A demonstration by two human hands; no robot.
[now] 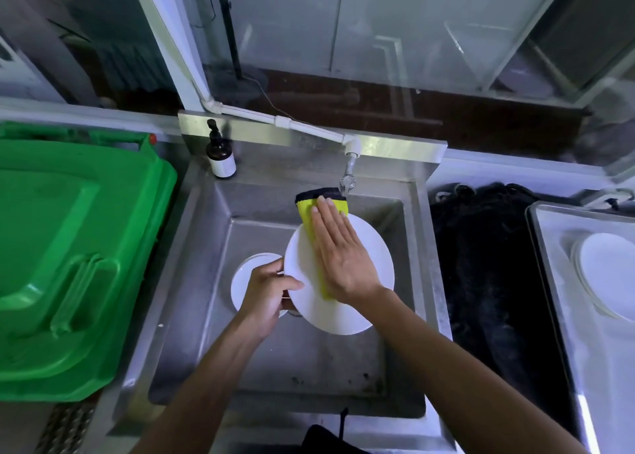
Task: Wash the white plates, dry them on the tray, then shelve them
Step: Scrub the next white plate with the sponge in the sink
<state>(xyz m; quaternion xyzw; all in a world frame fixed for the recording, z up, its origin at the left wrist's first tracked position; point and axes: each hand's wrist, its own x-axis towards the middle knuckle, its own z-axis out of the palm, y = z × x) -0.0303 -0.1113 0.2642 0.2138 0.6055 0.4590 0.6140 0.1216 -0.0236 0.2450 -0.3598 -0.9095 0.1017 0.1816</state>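
White plate (pixel 369 302) tilts toward tap, left hand (pixel 264 299) gripping rim.

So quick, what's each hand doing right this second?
Left hand: fingers curled round the rim of the white plate, holding it over the sink.
Right hand: open, flat, pressing the yellow cloth onto that plate.

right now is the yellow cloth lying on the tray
No, the right hand presses the yellow cloth flat against the plate over the sink.

Green bin lid (pixel 68 247) left, glass panes (pixel 412 23) behind (dim reflections), white pipe (pixel 261 115) crossing, black mat (pixel 481 281) right.
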